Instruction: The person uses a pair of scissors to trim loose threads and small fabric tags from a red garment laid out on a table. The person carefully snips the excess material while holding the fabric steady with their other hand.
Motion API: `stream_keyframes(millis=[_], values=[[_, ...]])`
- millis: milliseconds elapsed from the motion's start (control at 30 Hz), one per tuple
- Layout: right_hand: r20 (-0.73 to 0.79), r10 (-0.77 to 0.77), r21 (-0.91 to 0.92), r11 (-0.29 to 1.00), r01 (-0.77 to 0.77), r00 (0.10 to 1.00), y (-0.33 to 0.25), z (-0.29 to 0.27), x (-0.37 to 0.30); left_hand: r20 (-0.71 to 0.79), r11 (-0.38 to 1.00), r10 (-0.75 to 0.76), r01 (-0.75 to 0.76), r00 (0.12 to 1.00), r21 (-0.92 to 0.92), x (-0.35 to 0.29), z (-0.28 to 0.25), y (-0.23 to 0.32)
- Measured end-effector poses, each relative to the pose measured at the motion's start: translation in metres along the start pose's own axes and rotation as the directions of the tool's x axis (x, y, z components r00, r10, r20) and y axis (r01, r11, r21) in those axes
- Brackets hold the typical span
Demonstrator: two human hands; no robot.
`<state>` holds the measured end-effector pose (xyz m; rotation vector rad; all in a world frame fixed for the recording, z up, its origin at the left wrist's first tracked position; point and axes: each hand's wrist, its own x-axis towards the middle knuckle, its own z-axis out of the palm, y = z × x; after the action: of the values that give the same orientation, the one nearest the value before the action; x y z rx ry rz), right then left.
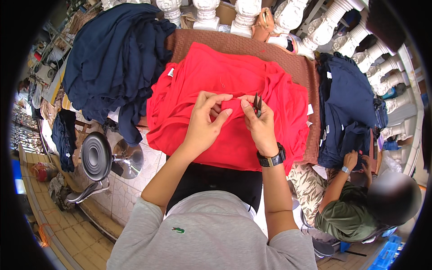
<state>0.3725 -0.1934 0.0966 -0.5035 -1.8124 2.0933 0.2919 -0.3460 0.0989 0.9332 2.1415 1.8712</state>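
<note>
Red garments (198,67) lie in a loose, layered stack in front of me. My left hand (207,119) is closed on a fold of the red cloth, its thumb and fingers bent around it. Close beside it, my right hand (262,126) pinches the same fold between thumb and forefinger. Small dark thread snips (257,103) are also tucked in my right hand, their blades pointing away from me and slightly apart. A short loose thread (222,83) shows on the red cloth just beyond my hands.
The stack rests on a brown textured cover (189,38). A dark blue heap of clothing (114,58) stands at left, with folded navy garments (344,99) at right. A co-worker (348,207) handles those. A round black stool (96,156) is at lower left; white balusters (245,18) line the back.
</note>
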Motion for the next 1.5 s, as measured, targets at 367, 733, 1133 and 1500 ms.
stream_keyframes(millis=[367,733,1133,1500], values=[[0.007,-0.189,-0.230,0.955,0.186,0.982,0.001,0.008,-0.004,-0.035,0.954,0.225,-0.214,0.974,0.209,0.019,0.003,-0.006],[-0.025,-0.080,-0.155,0.985,0.075,0.997,0.006,0.008,-0.007,-0.033,0.981,-0.066,0.059,0.997,-0.185,0.017,0.002,-0.037],[-0.024,-0.114,-0.145,0.983,0.109,0.993,0.009,0.006,-0.010,0.024,0.983,0.147,-0.149,0.989,0.111,0.012,-0.015,-0.010],[0.039,-0.230,-0.200,0.952,0.233,0.972,0.000,0.012,-0.015,0.118,0.955,0.163,-0.187,0.979,0.230,-0.016,-0.026,0.035]])
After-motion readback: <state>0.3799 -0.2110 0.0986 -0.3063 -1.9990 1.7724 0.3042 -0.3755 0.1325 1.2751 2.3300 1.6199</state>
